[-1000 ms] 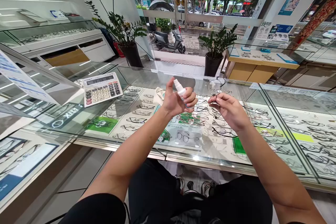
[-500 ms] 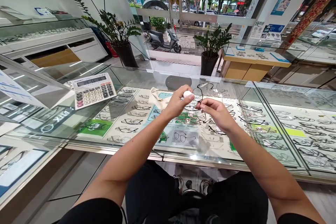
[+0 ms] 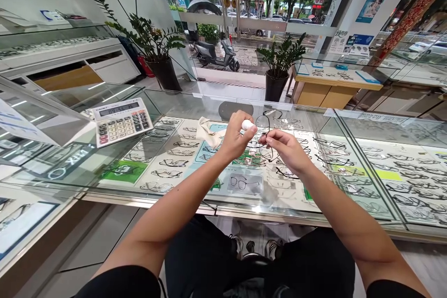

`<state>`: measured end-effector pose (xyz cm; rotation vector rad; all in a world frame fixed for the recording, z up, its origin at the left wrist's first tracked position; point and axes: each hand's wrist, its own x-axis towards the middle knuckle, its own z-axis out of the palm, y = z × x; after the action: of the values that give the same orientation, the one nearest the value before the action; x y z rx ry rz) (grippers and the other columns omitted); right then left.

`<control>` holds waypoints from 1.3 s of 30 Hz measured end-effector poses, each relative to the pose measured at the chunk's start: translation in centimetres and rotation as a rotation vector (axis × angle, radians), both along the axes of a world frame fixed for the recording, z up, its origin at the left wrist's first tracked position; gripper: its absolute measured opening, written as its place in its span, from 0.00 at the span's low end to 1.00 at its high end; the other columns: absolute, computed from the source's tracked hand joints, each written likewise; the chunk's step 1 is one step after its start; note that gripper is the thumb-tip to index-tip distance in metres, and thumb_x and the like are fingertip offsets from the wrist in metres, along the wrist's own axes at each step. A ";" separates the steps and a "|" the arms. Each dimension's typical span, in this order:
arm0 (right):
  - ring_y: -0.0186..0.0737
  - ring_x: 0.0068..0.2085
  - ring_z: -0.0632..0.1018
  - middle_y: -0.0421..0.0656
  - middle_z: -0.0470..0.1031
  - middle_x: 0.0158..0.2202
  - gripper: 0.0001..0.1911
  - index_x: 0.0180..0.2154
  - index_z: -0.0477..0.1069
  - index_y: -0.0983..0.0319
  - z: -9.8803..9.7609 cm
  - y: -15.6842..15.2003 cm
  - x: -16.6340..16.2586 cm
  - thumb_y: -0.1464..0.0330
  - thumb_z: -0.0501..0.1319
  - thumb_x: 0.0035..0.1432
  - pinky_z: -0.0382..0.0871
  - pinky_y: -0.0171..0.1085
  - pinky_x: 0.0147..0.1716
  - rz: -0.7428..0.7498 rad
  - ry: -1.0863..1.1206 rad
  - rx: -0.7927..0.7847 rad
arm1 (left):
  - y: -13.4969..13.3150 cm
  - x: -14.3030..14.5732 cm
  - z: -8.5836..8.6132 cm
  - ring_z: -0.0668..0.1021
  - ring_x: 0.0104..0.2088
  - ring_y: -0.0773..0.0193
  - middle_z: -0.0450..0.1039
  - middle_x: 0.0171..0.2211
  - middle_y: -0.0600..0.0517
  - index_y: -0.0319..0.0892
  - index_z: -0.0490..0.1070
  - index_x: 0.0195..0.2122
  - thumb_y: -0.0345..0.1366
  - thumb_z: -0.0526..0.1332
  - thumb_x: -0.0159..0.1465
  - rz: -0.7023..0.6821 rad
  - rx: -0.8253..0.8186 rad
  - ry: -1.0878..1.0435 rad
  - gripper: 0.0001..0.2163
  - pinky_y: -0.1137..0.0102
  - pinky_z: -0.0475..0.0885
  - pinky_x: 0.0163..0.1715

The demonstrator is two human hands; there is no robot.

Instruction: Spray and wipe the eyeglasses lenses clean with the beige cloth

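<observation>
My left hand (image 3: 236, 138) is closed round a small white bottle (image 3: 247, 125); most of the bottle is hidden by the fingers. Its white end points right, toward a pair of thin dark-framed eyeglasses (image 3: 262, 124). My right hand (image 3: 284, 149) pinches the eyeglasses near the middle of the frame, one round lens raised above the fingertips. Both hands are above the glass display counter (image 3: 244, 205), close together. A cream cloth (image 3: 208, 133) lies crumpled on the glass, left of my left hand.
A white calculator (image 3: 122, 121) stands on the counter at the left, by a tilted panel (image 3: 31, 111). Under the glass lie rows of eyeglasses (image 3: 174, 163). Behind the counter are two potted plants (image 3: 162, 72) and a glass front; a scooter (image 3: 216, 53) is parked outside.
My left hand has turned slightly, and the white bottle's end has shifted a little left, now tilted toward the lens. The right hand keeps its hold on the eyeglasses. The whole view has shifted slightly.
</observation>
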<state>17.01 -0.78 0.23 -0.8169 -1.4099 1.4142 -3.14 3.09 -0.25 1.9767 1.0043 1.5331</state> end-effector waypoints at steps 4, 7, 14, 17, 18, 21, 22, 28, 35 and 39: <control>0.42 0.46 0.78 0.41 0.84 0.41 0.12 0.34 0.81 0.54 0.4 0.1 -0.1 0.54 0.76 0.57 0.71 0.40 0.47 -0.088 0.124 -0.060 | -0.3 0.1 -0.1 0.69 0.41 0.50 0.70 0.38 0.47 0.48 0.68 0.37 0.64 0.59 0.68 -0.017 0.042 0.043 0.23 0.57 0.62 0.46; 0.40 0.45 0.77 0.39 0.83 0.41 0.11 0.34 0.81 0.53 0.7 0.3 -0.1 0.56 0.77 0.55 0.71 0.37 0.45 -0.138 0.228 -0.089 | -0.5 0.5 -0.3 0.69 0.41 0.49 0.70 0.38 0.46 0.48 0.69 0.38 0.61 0.61 0.69 -0.089 0.063 0.130 0.20 0.57 0.62 0.46; 0.39 0.46 0.77 0.40 0.82 0.42 0.12 0.34 0.79 0.54 0.8 0.4 0.0 0.56 0.76 0.55 0.71 0.37 0.46 -0.155 0.246 -0.124 | 0.3 0.1 -0.6 0.71 0.41 0.50 0.71 0.39 0.46 0.47 0.69 0.39 0.63 0.57 0.70 -0.174 -0.022 0.126 0.23 0.59 0.63 0.45; 0.40 0.47 0.78 0.41 0.83 0.42 0.13 0.34 0.78 0.54 0.8 0.6 0.2 0.56 0.76 0.54 0.71 0.38 0.46 -0.170 0.249 -0.126 | 2.5 -1.8 -1.3 0.72 0.41 0.52 0.70 0.40 0.48 0.46 0.67 0.43 0.59 0.61 0.69 -0.036 -0.118 0.037 0.20 0.61 0.64 0.44; 0.40 0.47 0.78 0.41 0.83 0.42 0.13 0.33 0.78 0.54 0.8 0.7 0.3 0.56 0.76 0.54 0.71 0.38 0.46 -0.173 0.247 -0.123 | 3.5 -2.7 -1.7 0.72 0.41 0.53 0.70 0.41 0.49 0.46 0.67 0.45 0.55 0.64 0.68 0.051 -0.147 0.039 0.17 0.61 0.64 0.45; 0.40 0.47 0.78 0.41 0.84 0.43 0.13 0.33 0.78 0.55 0.6 1.1 0.5 0.56 0.76 0.54 0.71 0.38 0.45 -0.183 0.246 -0.122 | 6.8 -5.2 -3.2 0.72 0.42 0.54 0.72 0.41 0.48 0.45 0.67 0.44 0.42 0.64 0.67 0.285 -0.227 -0.012 0.10 0.61 0.65 0.46; 0.40 0.46 0.78 0.41 0.84 0.43 0.13 0.33 0.78 0.55 0.6 1.2 0.6 0.56 0.76 0.54 0.71 0.38 0.45 -0.189 0.248 -0.127 | 7.7 -6.0 -3.7 0.73 0.42 0.54 0.73 0.42 0.48 0.45 0.69 0.45 0.41 0.64 0.67 0.313 -0.236 -0.038 0.09 0.62 0.66 0.46; 0.38 0.45 0.77 0.41 0.83 0.43 0.14 0.33 0.79 0.55 0.3 1.5 0.8 0.57 0.78 0.51 0.70 0.36 0.42 -0.192 0.271 -0.149 | 10.6 -8.5 -6.2 0.71 0.35 0.59 0.73 0.34 0.50 0.41 0.77 0.42 0.43 0.71 0.59 0.385 -0.310 -0.118 0.15 0.63 0.66 0.40; 0.38 0.44 0.77 0.41 0.82 0.42 0.15 0.32 0.78 0.55 0.5 1.5 0.7 0.57 0.79 0.49 0.70 0.36 0.41 -0.203 0.267 -0.154 | 11.2 -8.4 -7.8 0.75 0.37 0.57 0.77 0.36 0.48 0.41 0.78 0.41 0.48 0.74 0.53 0.270 -0.389 -0.161 0.19 0.62 0.70 0.42; 0.37 0.43 0.77 0.41 0.82 0.41 0.16 0.32 0.79 0.56 0.6 1.5 0.7 0.57 0.80 0.47 0.70 0.36 0.40 -0.199 0.280 -0.151 | 11.4 -8.1 -8.5 0.78 0.39 0.55 0.79 0.37 0.47 0.41 0.79 0.42 0.50 0.74 0.53 0.210 -0.424 -0.110 0.22 0.61 0.73 0.44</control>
<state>17.70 0.70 0.84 -0.7958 -0.9921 1.4290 -11.28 14.50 -8.79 1.5181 1.3924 1.3732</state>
